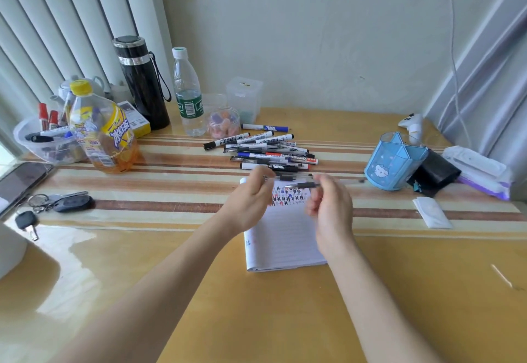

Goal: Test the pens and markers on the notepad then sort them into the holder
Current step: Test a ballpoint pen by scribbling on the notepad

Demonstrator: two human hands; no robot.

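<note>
On my feed the right hand is over the far end of the notepad, fingers curled round a pen. The pen lies nearly level with its tip pointing left, above the rows of red, blue and black test marks on the page. The left hand is just left of it with fingers curled in and the thumb up near the pen tip. I cannot tell whether it has anything pinched, as that spot is blurred.

The notepad lies in the middle of the table, near me. Just beyond it is the pile of pens and whiteboard markers, lying loose mostly left to right, with one blue-capped marker a little farther back.

The holder, blue and translucent with divided compartments, stands to the right, well apart from the pile and touching a black pouch. I cannot make out any contents through its wall.

At far left a clear tub holds several markers, some red ones upright and a black and a blue one lying across. Beside it is an iced-tea bottle with orange drink in the bottom. Behind the pile, a small clear jar holds orange and purple pieces, next to a water bottle and a lidded clear box.
</note>
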